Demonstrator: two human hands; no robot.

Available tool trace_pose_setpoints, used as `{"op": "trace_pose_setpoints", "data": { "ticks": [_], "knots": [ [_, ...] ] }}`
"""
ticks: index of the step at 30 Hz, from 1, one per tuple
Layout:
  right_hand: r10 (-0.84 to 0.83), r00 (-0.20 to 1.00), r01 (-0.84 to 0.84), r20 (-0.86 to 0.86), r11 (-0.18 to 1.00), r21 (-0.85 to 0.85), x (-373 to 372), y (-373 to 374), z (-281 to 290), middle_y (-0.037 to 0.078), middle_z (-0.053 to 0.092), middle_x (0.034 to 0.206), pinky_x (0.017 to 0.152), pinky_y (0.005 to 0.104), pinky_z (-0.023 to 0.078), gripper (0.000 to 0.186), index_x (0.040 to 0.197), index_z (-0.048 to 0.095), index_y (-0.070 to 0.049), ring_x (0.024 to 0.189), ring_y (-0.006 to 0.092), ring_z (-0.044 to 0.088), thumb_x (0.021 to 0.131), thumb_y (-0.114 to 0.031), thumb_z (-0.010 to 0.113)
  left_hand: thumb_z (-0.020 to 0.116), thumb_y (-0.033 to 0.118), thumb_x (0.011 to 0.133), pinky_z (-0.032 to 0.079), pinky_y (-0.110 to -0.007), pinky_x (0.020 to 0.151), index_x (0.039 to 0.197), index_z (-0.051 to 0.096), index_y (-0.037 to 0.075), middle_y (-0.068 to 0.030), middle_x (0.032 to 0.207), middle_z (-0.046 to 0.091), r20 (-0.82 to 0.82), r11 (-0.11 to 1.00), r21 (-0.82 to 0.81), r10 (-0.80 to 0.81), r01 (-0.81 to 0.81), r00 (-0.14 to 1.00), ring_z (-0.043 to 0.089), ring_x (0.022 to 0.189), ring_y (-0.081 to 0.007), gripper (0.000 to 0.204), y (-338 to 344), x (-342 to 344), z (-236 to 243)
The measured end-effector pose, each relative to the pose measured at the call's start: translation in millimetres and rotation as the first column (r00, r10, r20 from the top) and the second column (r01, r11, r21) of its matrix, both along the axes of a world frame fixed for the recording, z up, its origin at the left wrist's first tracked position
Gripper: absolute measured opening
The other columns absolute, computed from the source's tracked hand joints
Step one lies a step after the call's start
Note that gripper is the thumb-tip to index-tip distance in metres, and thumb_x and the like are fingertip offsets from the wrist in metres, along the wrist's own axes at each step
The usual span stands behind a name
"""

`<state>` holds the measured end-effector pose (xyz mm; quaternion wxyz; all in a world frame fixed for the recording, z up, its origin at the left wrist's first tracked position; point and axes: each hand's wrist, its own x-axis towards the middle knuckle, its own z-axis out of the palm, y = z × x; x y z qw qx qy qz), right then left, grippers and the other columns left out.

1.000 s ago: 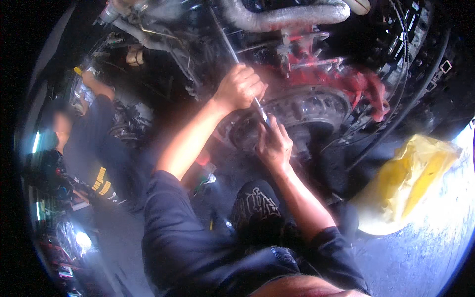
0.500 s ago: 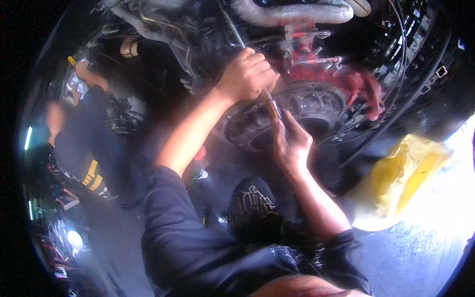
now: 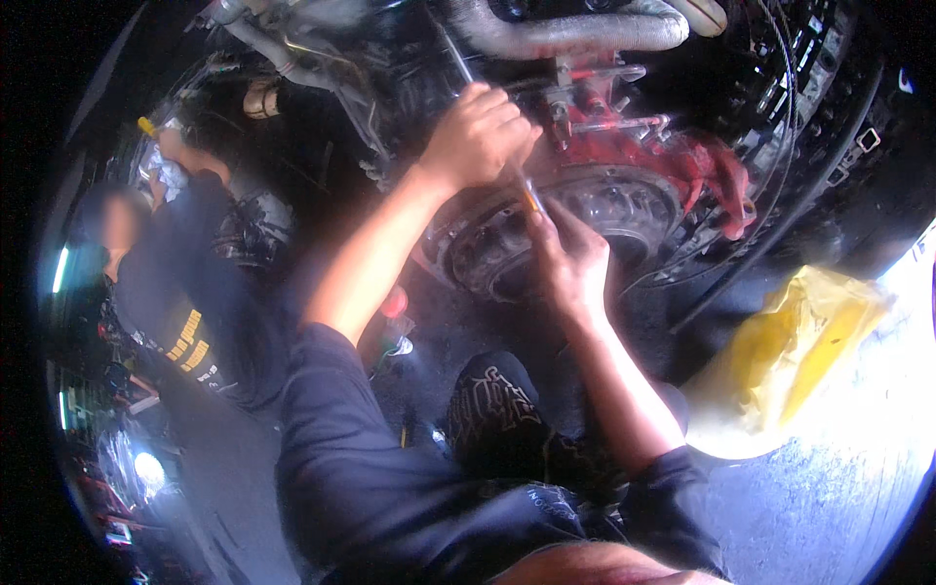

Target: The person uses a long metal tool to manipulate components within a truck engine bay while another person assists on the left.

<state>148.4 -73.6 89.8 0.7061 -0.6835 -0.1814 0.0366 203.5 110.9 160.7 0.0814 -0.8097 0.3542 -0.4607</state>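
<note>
My left hand is closed round a long, thin metal rod, which slants from the dark underside of a vehicle at the top down toward my right. My right hand holds the rod's lower end, where an amber-coloured stretch shows by the fingertips; what kind of tool it is, I cannot make out. Just behind both hands is a round, dark wheel hub with a ring of recesses. A red metal bracket sits above the hub. The rod's upper end is lost among dark parts.
Silver wrapped pipes cross overhead. Cables and a dark hose hang at the right, above a yellow bag on a pale container. At the left another person works with raised arms. A red-topped bottle stands below my left forearm.
My left hand has shifted slightly up and left along with the rod. The right hand's fingers have moved a little closer round its lower end. Both keep their hold.
</note>
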Motion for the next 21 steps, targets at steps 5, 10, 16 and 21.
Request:
{"op": "trace_pose_setpoints", "data": {
  "ticks": [5, 10, 16, 21],
  "knots": [
    [-0.302, 0.837, 0.293, 0.457, 0.952, 0.092, -0.1, 22.4, -14.8, 0.024, 0.067, 0.086, 0.07, 0.0375, 0.053, 0.03, 0.105, 0.063, 0.008, 0.077, 0.037, 0.068, 0.085, -0.013, 0.067, 0.07, 0.012, 0.076, 0.042, -0.037, 0.069, 0.061, 0.051, 0.008, -0.0048, 0.062, 0.051, 0.024, 1.0, -0.014, 0.016, -0.016, 1.0, 0.053, 0.064, -0.0238, 0.025, 6.7, 3.6, 2.1],
    [-0.258, 0.907, 0.24, 0.333, 0.966, 0.096, -19.0, 21.4, -35.5, 0.027, 0.067, 0.089, 0.075, 0.0386, 0.053, 0.031, 0.109, 0.062, 0.008, 0.082, 0.0381, 0.068, 0.087, -0.014, 0.063, 0.071, 0.016, 0.077, 0.045, -0.038, 0.076, 0.062, 0.052, 0.008, -0.0043, 0.063, 0.051, -0.007, 0.998, 0.039, 0.042, -0.042, 0.999, 0.055, 0.067, -0.0235, 0.026, 1.1, -11.7, -10.2],
    [0.048, 0.952, 0.019, 0.302, 0.976, -0.217, -36.7, 4.8, -52.3, 0.027, 0.064, 0.087, 0.072, 0.0425, 0.05, 0.024, 0.104, 0.053, 0.001, 0.084, 0.0377, 0.067, 0.088, -0.014, 0.061, 0.072, 0.025, 0.079, 0.043, -0.039, 0.093, 0.067, 0.058, 0.01, -0.002, 0.07, 0.057, -0.027, 0.995, -0.011, 0.097, -0.097, 0.995, 0.06, 0.078, -0.0193, 0.024, -4.8, -57.7, -44.4],
    [0.119, 0.92, -0.029, 0.373, 0.971, -0.238, -28.7, -14.9, -66.1, 0.021, 0.062, 0.079, 0.066, 0.0414, 0.05, 0.02, 0.095, 0.05, -0.002, 0.075, 0.0397, 0.064, 0.082, -0.009, 0.063, 0.061, 0.018, 0.084, 0.025, -0.055, 0.108, 0.118, 0.056, 0.017, -0.007, 0.129, 0.053, -0.184, 0.971, -0.096, 0.198, -0.218, 0.963, 0.046, 0.122, -0.0272, 0.035, -37.1, -112.4, -70.8]
  ]
}}
